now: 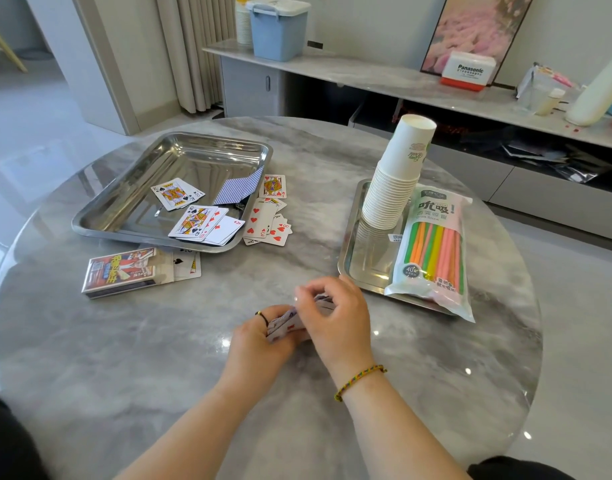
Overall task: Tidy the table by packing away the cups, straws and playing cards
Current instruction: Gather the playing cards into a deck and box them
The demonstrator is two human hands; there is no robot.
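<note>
Both hands are gripping one small bundle of playing cards (pixel 286 325) just above the table (pixel 159 358).

Left hand (pixel 259 341) is cupping the bundle from below while the right hand (pixel 335 315) is pinching its top edge. Up and left of the grip, a card box (pixel 120 271) is lying, then a steel tray (pixel 124 188) with loose cards (pixel 207 221) spilling over; up and right, stacked cups (pixel 396 178) and a straw packet (pixel 434 251) are sitting in a second tray (pixel 353 251).

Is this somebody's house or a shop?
Most likely a home's living or dining room. A round marble table holds playing cards and paper cups, with a low sideboard, a curtain and a framed flower picture behind.
</note>
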